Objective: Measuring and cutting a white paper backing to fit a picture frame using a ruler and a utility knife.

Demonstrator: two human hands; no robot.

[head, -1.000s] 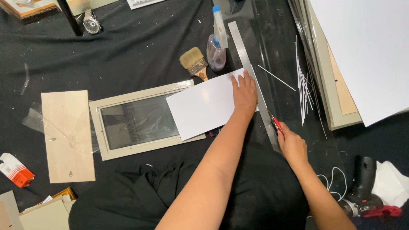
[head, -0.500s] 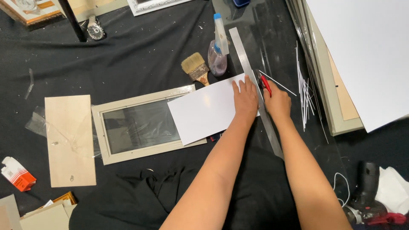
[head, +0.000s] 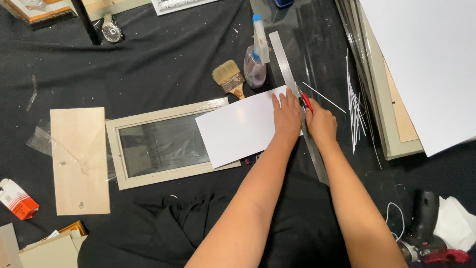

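A white sheet of card lies over the right end of a beige picture frame. My left hand presses flat on the sheet's right edge, beside a long metal ruler that runs along that edge. My right hand grips a red-handled cutting knife, whose tip rests against the ruler near the sheet's top right corner.
A paintbrush and a spray bottle lie above the sheet. Thin white strips lie to the right, next to stacked frames and a large white board. A wooden backing panel is at left, a drill at lower right.
My right hand with the knife went from the ruler's near end up to the sheet's top corner, then drew back slightly toward me. My left hand has stayed on the sheet.
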